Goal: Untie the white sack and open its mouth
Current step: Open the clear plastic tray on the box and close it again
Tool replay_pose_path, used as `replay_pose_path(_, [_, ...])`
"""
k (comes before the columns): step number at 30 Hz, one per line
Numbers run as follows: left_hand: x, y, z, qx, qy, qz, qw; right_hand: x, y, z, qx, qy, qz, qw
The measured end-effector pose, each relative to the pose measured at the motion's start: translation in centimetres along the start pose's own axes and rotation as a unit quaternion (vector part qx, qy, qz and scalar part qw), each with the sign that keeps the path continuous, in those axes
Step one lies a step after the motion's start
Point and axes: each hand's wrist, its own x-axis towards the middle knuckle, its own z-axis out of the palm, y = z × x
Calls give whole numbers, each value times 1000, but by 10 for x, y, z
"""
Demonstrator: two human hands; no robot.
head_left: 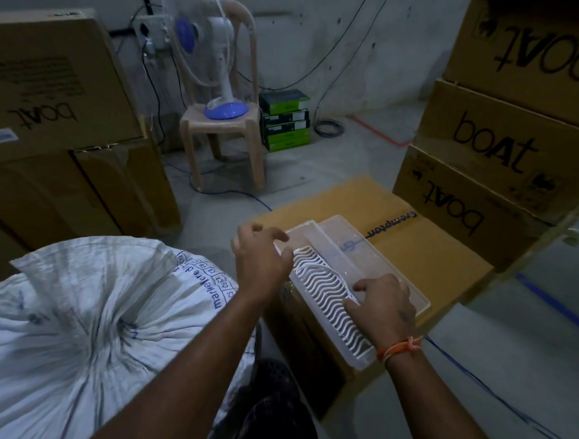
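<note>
Head view: white sack [87, 336] sits low left on the grey floor [317, 160], mouth bunched shut, no hand touching it. Cartons [517, 146] stack around; a fan [202, 49] stands on a chair [226, 123]. Left hand [260, 258] and right hand [382, 309], fingers spread loosely, rest on a white tray [331, 294] atop a box [413, 244].

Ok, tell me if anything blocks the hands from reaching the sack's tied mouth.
Nothing visible blocks them. Both the left hand and right hand rest on the plastic tray atop a box. The sack lies left of the left arm, its gathered mouth uncovered and facing up.
</note>
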Motion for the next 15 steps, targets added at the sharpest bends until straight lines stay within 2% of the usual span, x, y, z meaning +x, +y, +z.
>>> replay_pose_path(2, [-15, -9, 9, -84, -56, -71, 992, 1, 0, 0, 8, 16, -7, 1000])
replay_pose_path(5, [-32, -12, 19, -122, -140, -73, 980, 3, 3, 3, 31, 36, -16, 999])
replay_pose_path(15, [-36, 10, 28, -159, -146, -57, 975, 24, 18, 6, 53, 65, -28, 996])
